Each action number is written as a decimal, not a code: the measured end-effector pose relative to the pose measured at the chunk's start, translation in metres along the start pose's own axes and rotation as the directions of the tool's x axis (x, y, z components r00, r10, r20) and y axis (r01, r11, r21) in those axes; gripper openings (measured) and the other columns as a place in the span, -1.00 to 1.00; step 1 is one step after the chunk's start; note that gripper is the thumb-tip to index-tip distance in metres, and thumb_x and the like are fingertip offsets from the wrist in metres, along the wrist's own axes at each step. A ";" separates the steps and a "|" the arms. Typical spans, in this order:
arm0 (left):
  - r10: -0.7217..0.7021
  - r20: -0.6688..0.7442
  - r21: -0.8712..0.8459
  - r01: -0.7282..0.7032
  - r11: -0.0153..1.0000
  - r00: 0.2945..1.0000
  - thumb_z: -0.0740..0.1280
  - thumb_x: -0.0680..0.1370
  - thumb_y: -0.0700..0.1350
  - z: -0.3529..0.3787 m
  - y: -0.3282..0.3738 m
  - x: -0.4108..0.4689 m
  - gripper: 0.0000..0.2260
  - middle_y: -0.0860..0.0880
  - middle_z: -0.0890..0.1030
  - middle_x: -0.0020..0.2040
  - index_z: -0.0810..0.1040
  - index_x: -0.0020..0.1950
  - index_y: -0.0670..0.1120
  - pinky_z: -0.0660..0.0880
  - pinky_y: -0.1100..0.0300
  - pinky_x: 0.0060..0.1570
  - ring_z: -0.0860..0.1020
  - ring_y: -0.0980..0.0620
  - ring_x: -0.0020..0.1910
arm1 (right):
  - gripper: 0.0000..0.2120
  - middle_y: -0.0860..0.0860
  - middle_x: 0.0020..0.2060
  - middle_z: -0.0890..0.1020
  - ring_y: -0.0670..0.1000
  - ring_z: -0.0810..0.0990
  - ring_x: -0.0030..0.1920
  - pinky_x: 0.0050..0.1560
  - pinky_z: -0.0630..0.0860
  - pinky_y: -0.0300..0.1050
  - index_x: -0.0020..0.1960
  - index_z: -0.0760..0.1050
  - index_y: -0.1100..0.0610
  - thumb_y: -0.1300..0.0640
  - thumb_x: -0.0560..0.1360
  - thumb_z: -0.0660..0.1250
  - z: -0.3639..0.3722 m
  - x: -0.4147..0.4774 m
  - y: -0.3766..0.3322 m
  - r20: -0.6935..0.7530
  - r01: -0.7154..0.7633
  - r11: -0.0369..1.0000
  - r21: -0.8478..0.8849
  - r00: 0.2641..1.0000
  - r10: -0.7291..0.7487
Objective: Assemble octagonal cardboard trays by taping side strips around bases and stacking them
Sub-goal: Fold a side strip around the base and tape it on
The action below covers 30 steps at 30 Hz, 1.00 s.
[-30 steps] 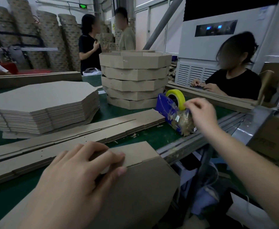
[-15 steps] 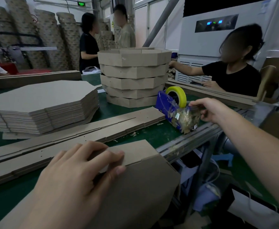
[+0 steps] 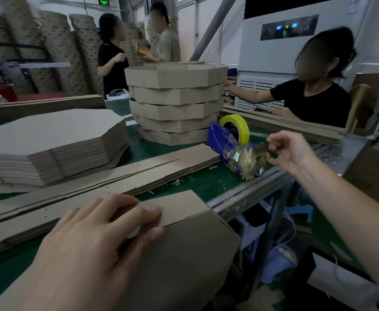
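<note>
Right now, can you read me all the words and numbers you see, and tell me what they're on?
Green lit sign high at the back: glowing marks, too blurred to read.
Panel on the white machine: blue and green lights, no readable digits.
Sticker on the tape dispenser: too small to read.
Nothing here can be read for sure.
</note>
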<state>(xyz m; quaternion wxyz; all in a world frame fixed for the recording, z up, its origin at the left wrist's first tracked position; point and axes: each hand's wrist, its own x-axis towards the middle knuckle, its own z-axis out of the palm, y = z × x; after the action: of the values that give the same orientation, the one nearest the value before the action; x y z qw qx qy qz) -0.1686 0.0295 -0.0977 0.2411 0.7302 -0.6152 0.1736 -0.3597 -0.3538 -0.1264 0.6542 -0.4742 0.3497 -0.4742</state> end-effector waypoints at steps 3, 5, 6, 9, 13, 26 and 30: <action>0.000 0.000 -0.013 0.000 1.000 1.000 0.14 0.52 0.27 0.001 0.000 0.000 -0.71 0.14 0.58 -0.01 0.60 0.03 0.24 0.53 -0.04 -0.21 0.61 -0.05 -0.11 | -0.62 -0.07 -0.52 0.47 -0.12 0.41 -0.48 -0.18 0.37 -0.16 -0.56 0.47 0.06 0.31 0.40 0.24 -0.006 -0.008 0.017 0.033 0.085 0.992 0.091 0.996 -0.088; 0.002 0.006 -0.016 -0.002 1.000 1.000 0.13 0.52 0.27 0.001 0.000 0.001 -0.71 0.16 0.58 0.00 0.59 0.04 0.25 0.53 -0.04 -0.22 0.61 -0.04 -0.10 | -0.61 -0.06 -0.53 0.46 -0.09 0.41 -0.46 -0.19 0.38 -0.17 -0.59 0.44 0.06 0.31 0.38 0.23 -0.006 -0.012 0.023 0.018 0.121 0.986 0.112 0.992 -0.124; 0.003 0.007 -0.015 -0.003 1.000 1.000 0.13 0.52 0.27 0.001 0.000 0.000 -0.71 0.16 0.58 0.00 0.59 0.04 0.25 0.53 -0.03 -0.22 0.61 -0.03 -0.10 | -0.60 -0.06 -0.54 0.46 -0.08 0.41 -0.46 -0.19 0.39 -0.15 -0.59 0.44 0.07 0.32 0.39 0.23 -0.007 -0.013 0.025 -0.009 0.136 0.986 0.094 0.991 -0.135; 0.002 0.007 -0.002 -0.002 1.000 1.000 0.13 0.52 0.26 0.000 0.001 0.000 -0.70 0.15 0.59 -0.01 0.62 0.02 0.24 0.54 -0.03 -0.21 0.61 -0.05 -0.10 | -0.68 -0.04 -0.56 0.51 0.01 0.46 -0.39 -0.14 0.39 -0.07 -0.49 0.51 0.15 0.31 0.42 0.29 -0.006 -0.018 0.030 -0.133 0.118 0.974 -0.193 0.980 -0.145; 0.005 0.003 0.019 -0.005 1.000 1.000 0.14 0.51 0.23 -0.003 0.003 0.001 -0.67 0.11 0.60 -0.02 0.65 0.01 0.18 0.54 -0.04 -0.21 0.62 -0.07 -0.11 | -0.76 0.32 -0.13 0.65 0.31 0.57 -0.10 -0.05 0.47 0.07 -0.16 0.62 0.40 0.17 0.41 0.40 -0.017 -0.037 0.036 -0.279 -0.037 0.691 -0.722 0.929 -0.241; 0.021 -0.017 0.034 -0.020 0.999 1.000 0.17 0.48 0.18 -0.006 0.009 -0.001 -0.76 0.18 0.58 -0.03 0.61 -0.09 0.18 0.49 0.10 -0.28 0.60 0.03 -0.13 | -0.85 -0.14 -0.59 0.49 -0.22 0.42 -0.56 -0.49 0.28 -0.47 -0.23 0.70 0.08 0.01 0.27 0.49 0.111 -0.253 0.028 0.361 0.242 0.969 -0.053 0.909 -0.208; 0.031 -0.004 0.007 -0.031 1.000 1.000 0.18 0.46 0.17 -0.009 0.008 -0.004 -0.76 0.17 0.58 0.00 0.61 -0.05 0.18 0.52 0.04 -0.25 0.60 0.01 -0.08 | -0.71 -0.09 -0.69 0.36 -0.20 0.23 -0.67 -0.61 0.14 -0.36 -0.32 0.70 0.14 -0.05 0.09 0.54 0.134 -0.270 0.052 0.315 -0.080 0.997 0.018 0.947 0.071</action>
<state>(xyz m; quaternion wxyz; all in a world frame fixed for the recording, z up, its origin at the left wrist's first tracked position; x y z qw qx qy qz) -0.1767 0.0370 -0.0919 0.2373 0.7211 -0.6254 0.1808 -0.3056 -0.0523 -0.1325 0.7262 -0.5197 0.2520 -0.3727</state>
